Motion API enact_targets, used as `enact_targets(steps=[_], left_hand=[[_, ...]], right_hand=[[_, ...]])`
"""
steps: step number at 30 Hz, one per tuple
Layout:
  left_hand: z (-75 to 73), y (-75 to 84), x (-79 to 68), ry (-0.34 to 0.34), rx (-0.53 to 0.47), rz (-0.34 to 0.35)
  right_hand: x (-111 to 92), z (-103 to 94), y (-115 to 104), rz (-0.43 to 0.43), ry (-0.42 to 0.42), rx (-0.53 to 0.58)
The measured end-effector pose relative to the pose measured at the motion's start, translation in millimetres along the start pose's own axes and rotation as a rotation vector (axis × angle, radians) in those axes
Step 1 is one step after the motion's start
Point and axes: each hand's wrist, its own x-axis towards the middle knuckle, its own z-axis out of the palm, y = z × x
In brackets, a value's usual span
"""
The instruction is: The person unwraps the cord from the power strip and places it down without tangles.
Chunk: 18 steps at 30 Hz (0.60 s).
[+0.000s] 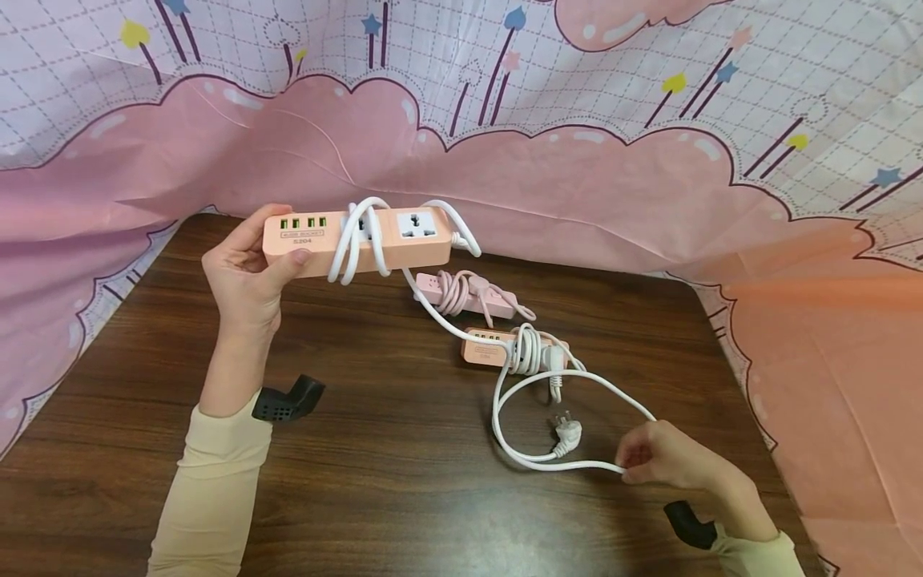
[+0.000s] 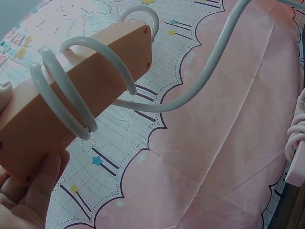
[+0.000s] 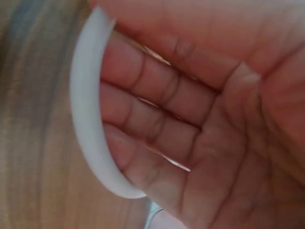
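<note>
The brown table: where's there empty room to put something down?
The biggest bare patch on the table lies between the left sleeve and the looped white cord. Another runs from that sleeve to the table's left edge, and a smaller one sits beyond the right hand. It's crowded right of the middle: pink power strip, orange power strip, cord and plug.

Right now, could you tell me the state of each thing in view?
Held strip: lifted off table
Long cord: partly wound round held strip, rest loose
Free plug: unplugged
Lower orange strip: on table, cord-wrapped
Pink strip: on table, cord-wrapped
Left hand: gripping held strip
Right hand: holding long cord
</note>
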Motion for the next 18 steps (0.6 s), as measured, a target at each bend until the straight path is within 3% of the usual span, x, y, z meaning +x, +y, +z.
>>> enact_targets(steps=[5,11,18], left_hand=[[-0.8,-0.3,-0.3,0.004,0.007,0.005],[-0.6,-1.2,-0.2,0.003,-0.005,0.016],[-0.4,-1.4,-0.6,0.003,0.011,0.017]], right_hand=[[2,11.9,8,0.073,0.030,-0.081],[-1,23.2,4,0.216,-0.044,-0.024],[-15,25.0,6,0.238,-0.077,0.000]])
